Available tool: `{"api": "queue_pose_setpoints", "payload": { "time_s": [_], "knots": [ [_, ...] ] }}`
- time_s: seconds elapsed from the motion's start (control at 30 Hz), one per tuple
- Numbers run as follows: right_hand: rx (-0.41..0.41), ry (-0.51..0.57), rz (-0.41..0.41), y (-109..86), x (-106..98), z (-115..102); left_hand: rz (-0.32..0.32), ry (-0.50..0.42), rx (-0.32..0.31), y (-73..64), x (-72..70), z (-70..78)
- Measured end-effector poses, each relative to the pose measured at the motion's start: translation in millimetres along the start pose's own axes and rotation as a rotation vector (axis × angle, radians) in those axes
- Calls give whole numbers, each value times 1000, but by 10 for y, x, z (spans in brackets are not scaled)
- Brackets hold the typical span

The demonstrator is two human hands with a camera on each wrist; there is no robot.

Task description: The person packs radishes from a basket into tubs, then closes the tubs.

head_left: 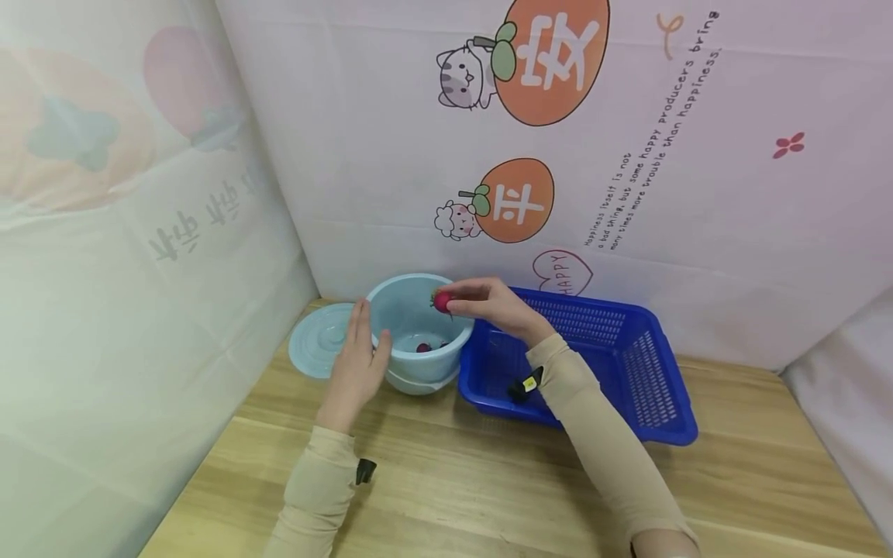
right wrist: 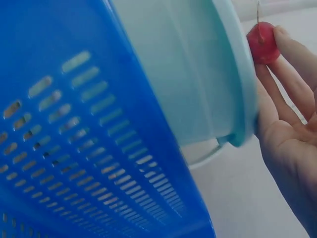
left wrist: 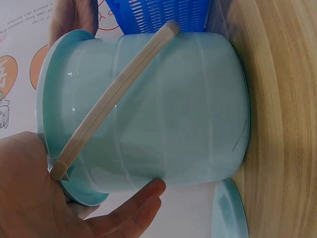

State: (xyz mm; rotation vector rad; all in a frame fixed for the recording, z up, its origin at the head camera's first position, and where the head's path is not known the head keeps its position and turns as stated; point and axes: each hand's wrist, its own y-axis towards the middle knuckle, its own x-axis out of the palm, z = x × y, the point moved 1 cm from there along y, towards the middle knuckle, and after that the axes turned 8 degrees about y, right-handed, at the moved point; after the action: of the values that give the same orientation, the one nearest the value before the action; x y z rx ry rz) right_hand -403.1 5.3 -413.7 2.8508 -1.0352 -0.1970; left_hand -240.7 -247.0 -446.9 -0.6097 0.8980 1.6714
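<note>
My right hand (head_left: 498, 304) pinches a small red radish (head_left: 443, 301) between thumb and fingertips, over the right side of a light blue bucket (head_left: 423, 372). In the right wrist view a thin root trails from the radish (right wrist: 263, 43), close beside the bucket's rim. My left hand (head_left: 357, 364) rests against the bucket's left side near the rim, its fingers fairly straight. The left wrist view has those fingers (left wrist: 143, 201) along the bucket wall, below the pale handle (left wrist: 111, 104). Inside the bucket, a dark red radish (head_left: 423, 347) and part of another lie on the bottom.
A blue perforated basket (head_left: 649, 380) stands directly right of the bucket. The round light blue lid (head_left: 317, 341) lies to the bucket's left. A printed white cloth (head_left: 391, 155) hangs behind the wooden table (head_left: 446, 480), with more cloth at both sides.
</note>
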Motion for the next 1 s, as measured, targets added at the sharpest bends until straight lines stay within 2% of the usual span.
{"api": "queue_pose_setpoints", "payload": {
  "time_s": [0.33,0.53,0.73,0.87,1.0],
  "knots": [
    [-25,-14,-2,34,60,-43,11,0,9,21,-26,17],
    [15,-108,-48,75,88,-96,6,1,-4,12,-32,17],
    [60,-285,-169,152,111,-225,11,-6,-7,20,-33,12],
    [78,-340,-258,216,125,-277,9,-1,-2,16,-16,-5],
    [126,-431,-313,272,157,-343,9,-5,6,9,3,-16]
  ]
}}
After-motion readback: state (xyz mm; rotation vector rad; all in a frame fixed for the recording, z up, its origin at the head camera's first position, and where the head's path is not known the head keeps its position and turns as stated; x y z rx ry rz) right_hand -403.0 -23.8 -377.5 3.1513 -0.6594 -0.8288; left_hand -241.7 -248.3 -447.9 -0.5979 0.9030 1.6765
